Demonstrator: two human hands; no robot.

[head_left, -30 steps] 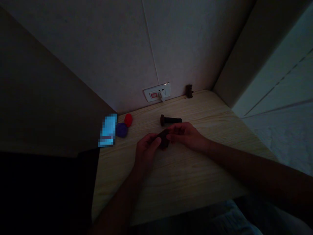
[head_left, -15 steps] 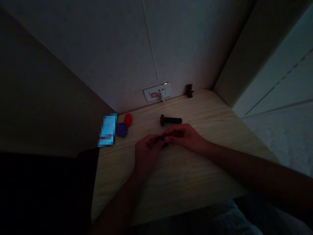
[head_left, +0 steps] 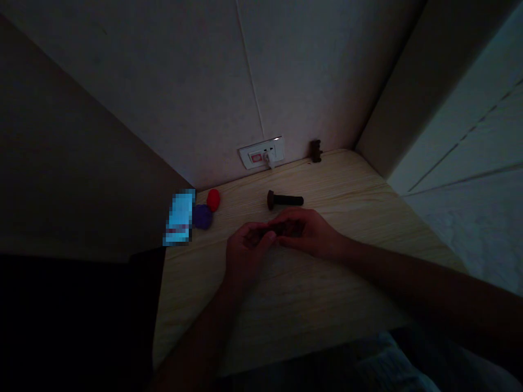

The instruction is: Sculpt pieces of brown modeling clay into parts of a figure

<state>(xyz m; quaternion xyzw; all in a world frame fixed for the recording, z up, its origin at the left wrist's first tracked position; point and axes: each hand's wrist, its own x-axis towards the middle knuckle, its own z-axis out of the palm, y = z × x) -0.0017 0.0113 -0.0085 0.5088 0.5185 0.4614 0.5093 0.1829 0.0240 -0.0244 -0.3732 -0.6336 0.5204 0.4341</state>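
Note:
My left hand (head_left: 247,250) and my right hand (head_left: 308,233) meet over the middle of the wooden tabletop (head_left: 318,294). Their fingers are curled round a small dark piece (head_left: 280,228), mostly hidden and too dim to name. The left thumb and the right fingertips press in from either side. Just beyond the hands lies a dark bolt-shaped piece (head_left: 286,200), with a brown wide head on its left end and a black shaft pointing right. Neither hand touches it.
A red lump (head_left: 213,200) and a purple lump (head_left: 202,216) sit at the back left, beside a bright pixelated rectangle (head_left: 180,218). A small dark brown bear-like figure (head_left: 316,151) stands against the wall. A white socket (head_left: 262,153) holds a plug.
The fingers have shifted round the small dark piece: the left thumb now lies across the front, and the right thumb has moved lower. The objects on the table have stayed put.

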